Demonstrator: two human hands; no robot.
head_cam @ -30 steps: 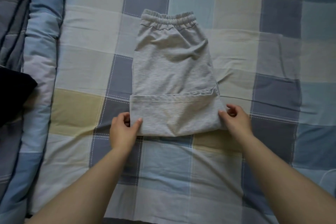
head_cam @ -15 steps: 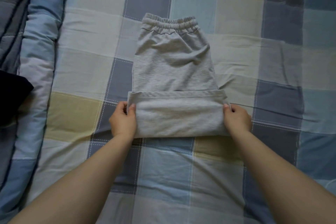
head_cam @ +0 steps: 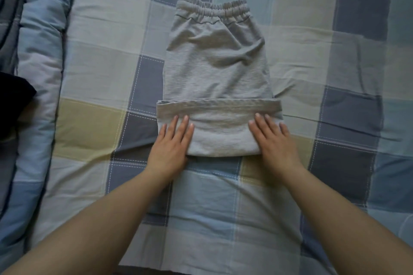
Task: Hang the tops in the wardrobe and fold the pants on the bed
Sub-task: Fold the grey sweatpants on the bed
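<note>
Pants lay mid-bed, waistband far, near end rolled up. Half a second before I'd had both hands pinching the roll's ends; now left hand and right hand lay flat, fingers straight, pressing the roll, gripping nothing. I judged that fold set, another roll toward the waistband due next

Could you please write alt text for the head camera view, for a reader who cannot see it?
Both hands, the left hand and the right hand, press flat on the folded-up lower part of grey pants lying on a checked bedsheet. The elastic waistband points away from the person, and a dark garment shows at the left edge.
</note>
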